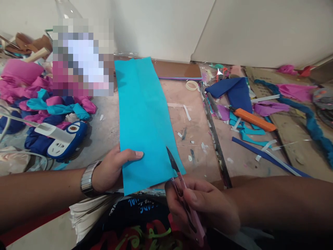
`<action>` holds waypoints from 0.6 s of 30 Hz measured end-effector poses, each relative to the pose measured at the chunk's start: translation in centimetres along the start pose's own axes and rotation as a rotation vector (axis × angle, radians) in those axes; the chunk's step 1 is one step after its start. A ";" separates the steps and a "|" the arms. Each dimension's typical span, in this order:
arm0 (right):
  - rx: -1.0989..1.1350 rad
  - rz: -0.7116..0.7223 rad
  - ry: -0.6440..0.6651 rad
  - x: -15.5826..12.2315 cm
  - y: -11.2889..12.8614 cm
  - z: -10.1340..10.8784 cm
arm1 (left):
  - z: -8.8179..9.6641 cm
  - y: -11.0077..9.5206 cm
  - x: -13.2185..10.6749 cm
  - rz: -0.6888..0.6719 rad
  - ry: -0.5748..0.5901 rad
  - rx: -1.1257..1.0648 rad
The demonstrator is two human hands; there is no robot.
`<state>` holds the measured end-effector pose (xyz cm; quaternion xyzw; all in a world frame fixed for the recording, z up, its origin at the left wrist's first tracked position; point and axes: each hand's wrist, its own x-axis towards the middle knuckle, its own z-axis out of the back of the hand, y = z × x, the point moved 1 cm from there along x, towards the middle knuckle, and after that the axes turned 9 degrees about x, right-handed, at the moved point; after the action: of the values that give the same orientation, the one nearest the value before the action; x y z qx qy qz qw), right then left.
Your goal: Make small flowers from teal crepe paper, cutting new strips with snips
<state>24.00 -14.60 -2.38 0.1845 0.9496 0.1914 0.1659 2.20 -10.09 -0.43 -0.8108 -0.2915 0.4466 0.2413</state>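
A long turquoise sheet (142, 114) lies lengthwise on the worktable, its near end hanging over the table edge. My left hand (111, 170), with a metal watch at the wrist, pinches the sheet's near left edge, thumb on top. My right hand (200, 205) is closed around a pair of pink-handled snips (182, 189). Their dark blades point up into the sheet's near right edge, where a short cut shows.
A long metal ruler (215, 139) lies right of the sheet. An orange utility knife (253, 119), dark blue fabric (234, 90) and turquoise scraps lie at the right. A glue gun (65, 140) and piled pink and blue fabric (28, 86) sit left. A tape roll (191, 85) lies behind.
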 end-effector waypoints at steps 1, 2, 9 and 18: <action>-0.003 0.008 -0.008 0.0 -0.1 0.1 | 0.0 0.0 0.0 0.006 -0.007 0.013; -0.006 0.017 -0.017 0.0 -0.2 0.2 | 0.0 0.0 0.0 0.009 -0.012 0.024; 0.010 0.023 -0.055 -0.2 -0.6 0.5 | -0.4 -0.1 0.0 -0.014 -0.080 0.073; 0.003 -0.011 -0.081 -0.2 -0.5 0.4 | -0.1 0.1 0.0 0.003 -0.063 0.072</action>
<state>24.20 -14.99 -2.89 0.1869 0.9435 0.1814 0.2049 2.35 -10.12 -0.42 -0.7875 -0.2814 0.4823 0.2607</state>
